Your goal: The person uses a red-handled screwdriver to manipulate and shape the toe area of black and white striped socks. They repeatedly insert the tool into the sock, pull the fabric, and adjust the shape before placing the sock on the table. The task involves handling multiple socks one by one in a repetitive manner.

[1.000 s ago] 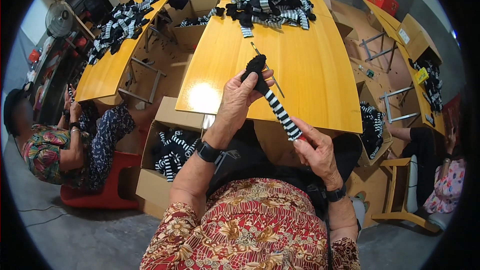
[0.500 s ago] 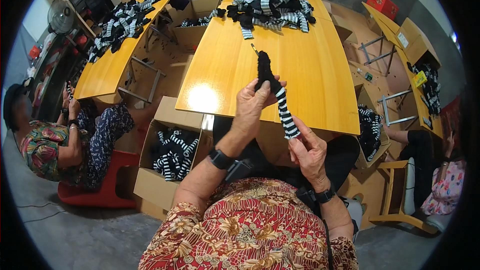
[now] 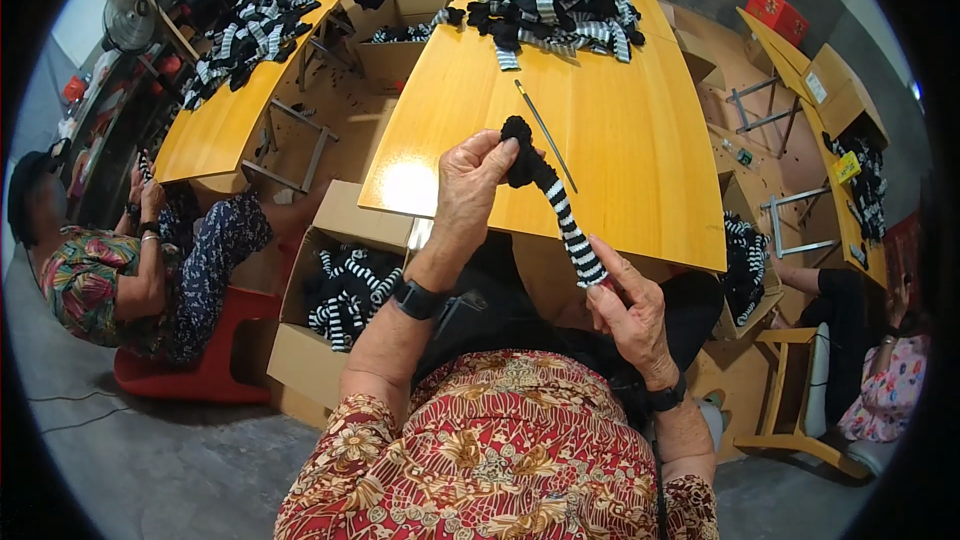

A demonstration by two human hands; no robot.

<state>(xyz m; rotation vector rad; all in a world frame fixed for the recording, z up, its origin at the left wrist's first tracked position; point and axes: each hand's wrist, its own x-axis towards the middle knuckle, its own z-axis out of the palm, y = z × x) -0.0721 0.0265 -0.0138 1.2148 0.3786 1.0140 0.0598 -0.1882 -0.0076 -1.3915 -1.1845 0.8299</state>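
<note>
A small knitted piece (image 3: 572, 225), perhaps a glove or sock, stretches between my hands just above the table's near edge. It has a bunched black end and a long black-and-white striped cuff. My left hand (image 3: 472, 175) pinches the black end between thumb and fingers. Lower and to the right, my right hand (image 3: 628, 315) grips the open end of the striped cuff. Beyond the piece, a thin dark stick (image 3: 545, 135) with a pale tip lies slanted on the yellow table (image 3: 640, 160).
A heap of striped knitted pieces (image 3: 555, 5) covers the table's far end. Cardboard boxes of such pieces stand left (image 3: 300, 335) and right (image 3: 765, 295) of me. A co-worker (image 3: 110, 275) sits at left, another (image 3: 885, 380) at right. A side table (image 3: 210, 145) carries another heap.
The stick, earlier at the tip of the black end, now lies on the table. The black end is more bunched in my left hand, which has moved slightly left.
</note>
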